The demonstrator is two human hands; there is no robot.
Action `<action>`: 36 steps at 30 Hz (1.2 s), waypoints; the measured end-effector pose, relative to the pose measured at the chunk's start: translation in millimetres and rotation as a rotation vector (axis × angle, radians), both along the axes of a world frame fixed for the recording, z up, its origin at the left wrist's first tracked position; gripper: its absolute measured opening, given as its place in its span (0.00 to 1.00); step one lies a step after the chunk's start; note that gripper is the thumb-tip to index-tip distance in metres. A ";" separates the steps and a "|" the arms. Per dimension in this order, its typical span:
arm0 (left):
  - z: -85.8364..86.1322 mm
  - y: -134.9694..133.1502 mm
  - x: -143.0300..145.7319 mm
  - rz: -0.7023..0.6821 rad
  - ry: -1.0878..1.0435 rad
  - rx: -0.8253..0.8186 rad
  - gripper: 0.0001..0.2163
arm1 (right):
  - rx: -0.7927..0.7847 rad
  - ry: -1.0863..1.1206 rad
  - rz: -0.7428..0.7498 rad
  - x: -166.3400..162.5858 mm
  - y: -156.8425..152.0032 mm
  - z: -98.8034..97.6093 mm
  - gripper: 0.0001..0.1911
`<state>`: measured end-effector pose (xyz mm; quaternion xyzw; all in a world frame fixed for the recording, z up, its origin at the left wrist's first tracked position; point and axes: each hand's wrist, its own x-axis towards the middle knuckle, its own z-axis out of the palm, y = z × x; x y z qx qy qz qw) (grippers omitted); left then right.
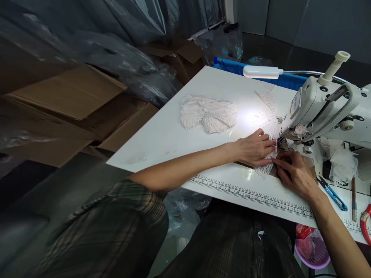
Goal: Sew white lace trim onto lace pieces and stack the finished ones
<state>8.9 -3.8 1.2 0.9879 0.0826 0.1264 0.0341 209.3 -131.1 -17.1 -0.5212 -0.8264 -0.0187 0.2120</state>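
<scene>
A strip of white fringed lace lies across the sewing machine's bed and runs back under the lamp light. My left hand rests on this lace just left of the needle area, its fingers pressed close together over the fabric. Close to the presser foot, my right hand pinches the near edge of the lace, fingertips almost meeting those of the left. The white sewing machine stands at the right, its needle partly hidden by my fingers.
A folded piece of white lace lies on the white table. Blue thread snips, a brown-handled tool and red-handled scissors lie at right. Open cardboard boxes stand left; a purple basket sits below.
</scene>
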 end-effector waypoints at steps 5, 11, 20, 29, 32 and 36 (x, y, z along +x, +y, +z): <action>-2.5 3.5 1.9 0.037 0.016 0.005 0.19 | 0.019 -0.013 -0.039 0.1 2.2 -2.0 0.17; -5.5 0.4 -1.0 0.041 -0.008 -0.015 0.20 | 0.022 -0.039 -0.062 -2.3 0.9 -2.2 0.17; -8.4 -2.0 0.5 0.085 0.001 -0.039 0.19 | 0.017 -0.025 -0.056 0.1 0.6 -2.2 0.17; -14.0 -2.6 0.1 0.076 -0.041 0.054 0.20 | 0.080 -0.008 -0.044 -0.6 2.0 -2.8 0.16; -14.2 -2.5 0.4 0.073 -0.034 0.071 0.20 | 0.082 -0.003 -0.054 -0.8 2.7 -3.8 0.16; -15.0 -2.7 0.4 0.073 -0.019 0.083 0.20 | 0.080 -0.009 -0.050 0.3 3.3 -4.4 0.16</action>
